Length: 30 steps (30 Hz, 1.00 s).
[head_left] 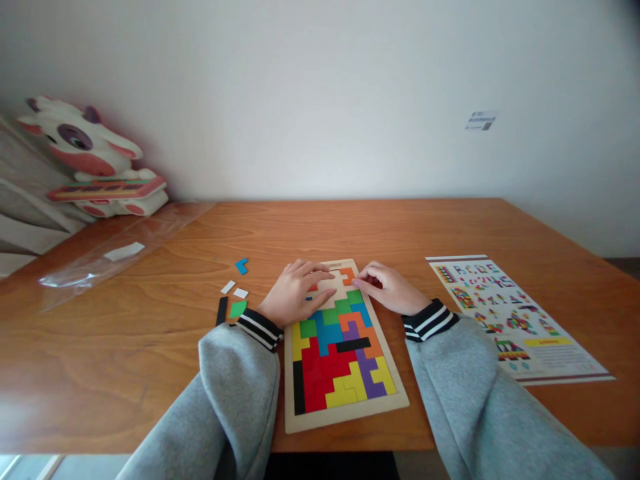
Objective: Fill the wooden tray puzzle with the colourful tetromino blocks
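Head view is showing you bending both hands over the far end of the flat wooden puzzle tray (345, 412) lying on the orange-brown wooden counter (150, 347). Your left hand (295, 293) is resting spread, fingers loose, on the bare patch; your right hand (387, 288) is pinching a small dark red block (374, 283) at the tray's far right edge. You should be sliding it flat, steadying the tray, while loose pieces (235, 300) are lying just left

You can't read any text here. Printed sheet (515, 317) to the right of your right hand (387, 288) has letter shapes & small print, too blurred. Wall sticker (481, 121) further up on that side, also illegible.
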Tool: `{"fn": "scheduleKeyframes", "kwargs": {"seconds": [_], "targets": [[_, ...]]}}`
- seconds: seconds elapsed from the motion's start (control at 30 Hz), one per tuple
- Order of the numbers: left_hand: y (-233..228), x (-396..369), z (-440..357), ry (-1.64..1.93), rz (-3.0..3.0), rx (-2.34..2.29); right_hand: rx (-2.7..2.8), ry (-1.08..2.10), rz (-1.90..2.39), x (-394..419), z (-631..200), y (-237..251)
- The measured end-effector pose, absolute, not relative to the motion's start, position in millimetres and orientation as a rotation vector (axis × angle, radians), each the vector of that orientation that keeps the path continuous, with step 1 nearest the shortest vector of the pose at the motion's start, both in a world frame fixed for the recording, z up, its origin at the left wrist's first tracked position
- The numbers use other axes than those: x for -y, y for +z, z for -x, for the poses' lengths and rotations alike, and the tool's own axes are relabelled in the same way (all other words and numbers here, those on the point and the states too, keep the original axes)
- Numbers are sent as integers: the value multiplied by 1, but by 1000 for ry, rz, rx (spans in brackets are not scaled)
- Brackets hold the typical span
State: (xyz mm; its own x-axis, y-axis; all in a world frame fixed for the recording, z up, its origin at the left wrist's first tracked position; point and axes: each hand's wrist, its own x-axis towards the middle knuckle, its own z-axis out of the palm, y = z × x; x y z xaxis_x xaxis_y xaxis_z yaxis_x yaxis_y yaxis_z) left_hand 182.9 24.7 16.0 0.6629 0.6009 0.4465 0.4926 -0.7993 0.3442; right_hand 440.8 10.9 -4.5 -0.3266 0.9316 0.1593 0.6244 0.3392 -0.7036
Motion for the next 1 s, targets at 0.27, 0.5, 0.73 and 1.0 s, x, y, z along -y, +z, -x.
{"fn": "scheduleKeyframes", "kwargs": {"seconds": [0.27,0.5,0.73,1.0], "targets": [[25,-12,-76,942,-2665,-1277,2021,683,1360,-11,-441,-8],[16,15,-2,772,-2726,-1366,2028,672,1363,-11,-440,-6],[10,33,-5,677,-2773,-1181,2017,715,1322,-6,-432,-9],[12,35,-7,732,-2754,-1206,2018,535,1502,-1,-420,-18]]}}
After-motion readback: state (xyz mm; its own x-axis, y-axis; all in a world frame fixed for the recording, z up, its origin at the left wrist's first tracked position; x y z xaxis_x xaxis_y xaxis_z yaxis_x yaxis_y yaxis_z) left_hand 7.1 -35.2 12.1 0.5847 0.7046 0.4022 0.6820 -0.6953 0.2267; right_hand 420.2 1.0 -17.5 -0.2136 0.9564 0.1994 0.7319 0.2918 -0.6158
